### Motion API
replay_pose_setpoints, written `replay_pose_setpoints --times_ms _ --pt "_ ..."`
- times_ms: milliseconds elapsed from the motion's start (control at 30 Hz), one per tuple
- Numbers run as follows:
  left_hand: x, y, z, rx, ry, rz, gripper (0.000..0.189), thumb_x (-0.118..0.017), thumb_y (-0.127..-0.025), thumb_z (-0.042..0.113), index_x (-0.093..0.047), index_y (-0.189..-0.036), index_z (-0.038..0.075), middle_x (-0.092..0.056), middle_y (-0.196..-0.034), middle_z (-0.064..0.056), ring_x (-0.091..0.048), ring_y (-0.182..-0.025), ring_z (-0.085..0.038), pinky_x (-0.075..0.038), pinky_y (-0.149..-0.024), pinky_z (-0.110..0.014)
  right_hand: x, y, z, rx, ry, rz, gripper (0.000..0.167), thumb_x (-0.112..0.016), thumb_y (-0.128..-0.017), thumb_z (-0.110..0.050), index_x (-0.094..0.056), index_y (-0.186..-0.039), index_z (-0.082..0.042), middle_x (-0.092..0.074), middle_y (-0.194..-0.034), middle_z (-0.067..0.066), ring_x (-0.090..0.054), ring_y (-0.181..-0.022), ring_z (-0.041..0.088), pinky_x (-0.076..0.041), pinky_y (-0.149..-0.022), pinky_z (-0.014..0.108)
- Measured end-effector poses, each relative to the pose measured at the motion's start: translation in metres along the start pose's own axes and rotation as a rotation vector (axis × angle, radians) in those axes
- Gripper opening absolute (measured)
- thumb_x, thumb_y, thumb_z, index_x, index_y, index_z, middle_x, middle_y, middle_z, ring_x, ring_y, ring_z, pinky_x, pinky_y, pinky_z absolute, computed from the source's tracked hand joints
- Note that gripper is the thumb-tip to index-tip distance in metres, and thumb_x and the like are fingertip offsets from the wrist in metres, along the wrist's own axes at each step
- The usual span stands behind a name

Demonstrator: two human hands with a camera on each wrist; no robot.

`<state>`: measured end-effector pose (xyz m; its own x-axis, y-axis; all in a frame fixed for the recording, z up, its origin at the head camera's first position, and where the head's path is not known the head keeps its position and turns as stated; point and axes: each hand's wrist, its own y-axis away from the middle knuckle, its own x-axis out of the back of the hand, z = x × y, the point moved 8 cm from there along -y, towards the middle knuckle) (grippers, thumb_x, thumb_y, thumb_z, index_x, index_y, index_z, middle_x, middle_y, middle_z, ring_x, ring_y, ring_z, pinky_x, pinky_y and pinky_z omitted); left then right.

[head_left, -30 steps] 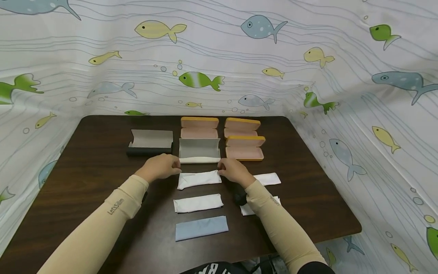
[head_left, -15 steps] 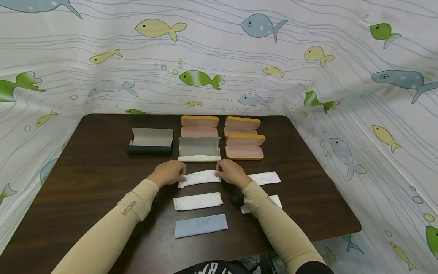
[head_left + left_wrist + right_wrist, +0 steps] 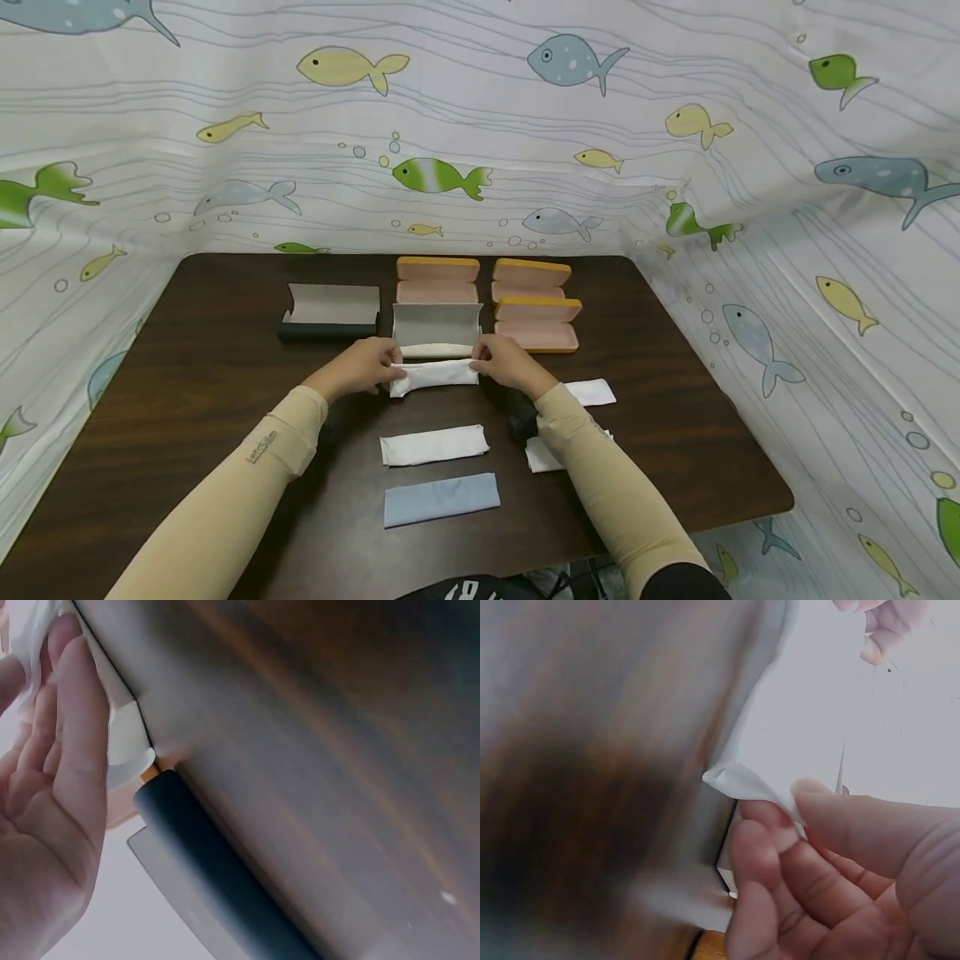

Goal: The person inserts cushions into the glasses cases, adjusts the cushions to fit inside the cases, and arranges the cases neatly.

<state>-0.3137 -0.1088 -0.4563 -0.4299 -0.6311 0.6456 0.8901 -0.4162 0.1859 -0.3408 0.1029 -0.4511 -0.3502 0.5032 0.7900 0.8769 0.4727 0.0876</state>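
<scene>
In the head view, a folded white cloth (image 3: 438, 377) stretched between the person's left hand (image 3: 363, 365) and right hand (image 3: 514, 365), each pinching one end, just nearer the front edge of the table (image 3: 225, 400) than an open pale case (image 3: 437, 325). The left wrist view showed thumb and fingers gripping fabric; the right wrist view, a pinched corner.

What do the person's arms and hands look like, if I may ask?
The left sleeve and right sleeve are beige; dark lettering marks the left one, and black fabric shows at the right one's upper end. The left hand and right hand are ungloved.
</scene>
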Motion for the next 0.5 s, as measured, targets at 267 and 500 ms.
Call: replay_pose_setpoints --times_ms 267,500 --pt "0.015 -0.018 0.003 -0.002 -0.034 0.098 0.017 -0.065 -0.100 0.013 -0.061 -0.109 -0.002 -0.066 -0.109 -0.022 -0.066 -0.078 -0.025 -0.059 -0.065 -0.036 0.010 -0.020 0.002 -0.032 -0.008 0.047 0.008 -0.070 -0.097 -0.008 -0.065 -0.100 -0.003 -0.064 -0.089 0.007 -0.058 -0.076 0.016 -0.049 -0.067 0.027" --pt "0.024 -0.031 0.006 0.003 -0.157 0.186 0.023 -0.064 -0.101 0.018 -0.065 -0.114 0.000 -0.068 -0.111 -0.019 -0.065 -0.090 -0.027 -0.054 -0.078 -0.043 0.014 -0.030 0.004 -0.027 0.079 0.072 0.016 -0.069 -0.098 -0.012 -0.069 -0.110 -0.002 -0.067 -0.097 0.008 -0.061 -0.083 0.018 -0.053 -0.076 0.031"
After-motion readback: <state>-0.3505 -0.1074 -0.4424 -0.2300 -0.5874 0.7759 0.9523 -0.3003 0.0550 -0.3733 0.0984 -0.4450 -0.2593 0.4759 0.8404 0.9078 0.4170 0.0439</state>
